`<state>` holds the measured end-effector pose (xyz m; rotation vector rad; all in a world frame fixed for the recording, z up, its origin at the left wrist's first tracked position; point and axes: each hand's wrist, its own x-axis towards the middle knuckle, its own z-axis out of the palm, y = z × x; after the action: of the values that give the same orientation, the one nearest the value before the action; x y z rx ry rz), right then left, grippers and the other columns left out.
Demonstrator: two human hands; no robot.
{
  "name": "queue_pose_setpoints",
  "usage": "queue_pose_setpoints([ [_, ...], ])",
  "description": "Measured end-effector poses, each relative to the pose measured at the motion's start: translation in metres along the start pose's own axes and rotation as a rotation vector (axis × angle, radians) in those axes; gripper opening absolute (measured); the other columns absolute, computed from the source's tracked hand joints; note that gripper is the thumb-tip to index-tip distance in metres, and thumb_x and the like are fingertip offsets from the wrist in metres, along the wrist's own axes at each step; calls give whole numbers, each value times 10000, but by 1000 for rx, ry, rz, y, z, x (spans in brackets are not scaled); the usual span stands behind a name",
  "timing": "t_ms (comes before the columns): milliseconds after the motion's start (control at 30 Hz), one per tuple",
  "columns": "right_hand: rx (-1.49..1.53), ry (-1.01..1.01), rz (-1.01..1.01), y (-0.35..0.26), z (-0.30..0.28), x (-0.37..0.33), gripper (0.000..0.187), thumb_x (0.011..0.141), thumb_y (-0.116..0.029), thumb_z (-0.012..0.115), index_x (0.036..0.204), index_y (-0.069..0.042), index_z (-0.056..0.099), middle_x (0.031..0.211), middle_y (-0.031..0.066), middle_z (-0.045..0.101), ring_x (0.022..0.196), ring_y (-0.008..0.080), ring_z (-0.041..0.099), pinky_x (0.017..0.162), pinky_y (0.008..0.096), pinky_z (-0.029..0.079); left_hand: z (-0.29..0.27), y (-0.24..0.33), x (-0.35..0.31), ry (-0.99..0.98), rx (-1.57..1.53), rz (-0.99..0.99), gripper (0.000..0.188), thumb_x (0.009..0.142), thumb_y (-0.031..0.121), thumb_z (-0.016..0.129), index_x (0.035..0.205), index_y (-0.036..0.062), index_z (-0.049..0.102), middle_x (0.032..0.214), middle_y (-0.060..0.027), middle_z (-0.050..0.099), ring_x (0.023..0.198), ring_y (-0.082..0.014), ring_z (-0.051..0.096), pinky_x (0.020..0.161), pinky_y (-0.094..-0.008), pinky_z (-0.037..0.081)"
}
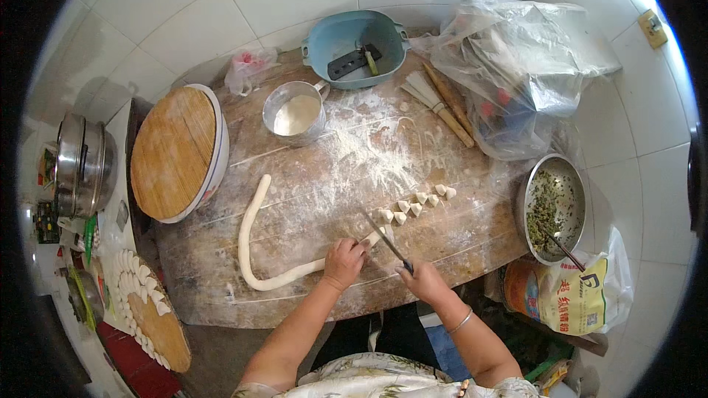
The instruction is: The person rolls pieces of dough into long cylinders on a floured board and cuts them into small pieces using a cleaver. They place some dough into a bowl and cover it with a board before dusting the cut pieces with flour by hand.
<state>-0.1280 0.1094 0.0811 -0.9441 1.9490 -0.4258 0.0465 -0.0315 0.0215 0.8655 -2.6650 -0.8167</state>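
A long dough rope (245, 239) curves in a hook shape over the floured wooden board (295, 206). My left hand (344, 262) grips it close to its right end, fingers curled over the dough. In my right hand (425, 282) is a knife (385, 239) with a dark handle, its narrow blade slanting up and left across the rope's end, just right of my left fingers. Beyond the blade, several small cut dough pieces (416, 209) lie in two loose rows running off to the right. Whether the blade touches the dough, I cannot tell.
Behind are a metal cup of flour (297, 114), a blue-green basin (319, 61) and a brush (440, 108). A steel bowl of chopped filling (543, 210) stands right, a wooden-lidded basin (173, 155) left. Dumplings (140, 280) sit on a round board, lower left.
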Motion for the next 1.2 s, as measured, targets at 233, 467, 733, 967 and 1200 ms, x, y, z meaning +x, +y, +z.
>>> queue_pose_setpoints([
  [233,-133,120,102,20,44,25,243,843,-232,639,885,8,623,746,280,602,753,447,606,658,506,480,2,0,-6,77,44,-32,343,722,131,710,1057,119,636,977,-87,569,944,-293,545,813,-428,449],
  [467,74,43,32,3,23,12,348,883,-338,620,875,10,611,747,284,595,695,462,576,602,510,445,3,-27,-5,131,-6,-246,253,724,232,720,906,61,679,914,-100,603,919,-315,557,802,-435,453],
  [733,2,37,10,-4,43,18,346,886,-323,615,881,22,605,792,286,612,777,469,590,662,511,464,-2,-28,-10,109,-13,-199,275,717,201,719,960,77,682,938,-105,594,909,-311,555,779,-432,455],
  [967,117,154,-75,-1,52,29,305,867,-275,651,869,27,606,707,267,593,707,452,584,604,476,461,-13,-27,-27,47,-64,-84,329,733,143,704,1052,80,659,945,-109,569,907,-317,544,797,-429,458],
  [1200,28,-5,-45,-22,37,-3,309,864,-264,653,862,41,603,739,281,594,725,471,576,618,492,459,-13,-26,-37,22,-5,-8,291,733,97,687,1023,110,666,943,-93,559,880,-300,540,766,-418,464],
])
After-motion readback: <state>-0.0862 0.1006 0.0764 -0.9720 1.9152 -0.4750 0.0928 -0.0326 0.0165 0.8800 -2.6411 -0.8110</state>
